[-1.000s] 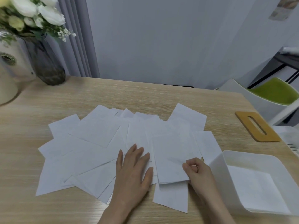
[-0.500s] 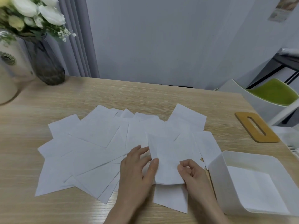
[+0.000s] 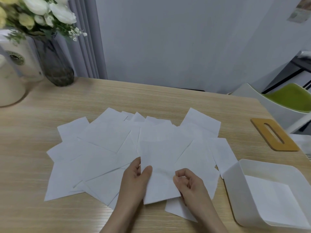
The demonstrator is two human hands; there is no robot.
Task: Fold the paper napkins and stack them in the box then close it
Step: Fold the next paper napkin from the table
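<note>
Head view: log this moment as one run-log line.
step: folding | left hand: pinches napkin | right hand: pinches napkin | box: open, napkins inside | lid: on table

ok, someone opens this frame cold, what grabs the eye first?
The fan of white paper napkins spread over the middle of the wooden table, with the left hand and right hand pinching one napkin at its near edge. Next, the open white box at the near right with folded napkins inside, and its wooden lid lying beyond it.
</note>
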